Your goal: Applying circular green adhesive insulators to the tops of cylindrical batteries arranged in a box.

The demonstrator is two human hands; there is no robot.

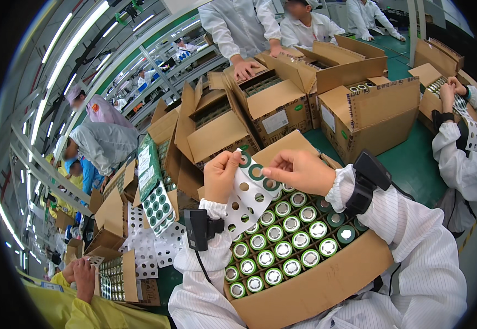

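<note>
My left hand pinches the upper edge of a white sticker sheet, punched with round holes and carrying a few dark green ring stickers along one edge. At that edge, the thumb and fingertips of my right hand are closed on a ring sticker, partly hidden by the fingers. Below both hands stands an open cardboard box with upright green cylindrical battery cells in a divider grid. Most cells show bare metal tops; several at the right, like one cell, have dark green rings on top.
Open cardboard boxes of cells line the green table ahead. To the left lie a full ring sticker sheet, a green-wrapped pack and used perforated sheets. Co-workers' hands work at boxes on both sides.
</note>
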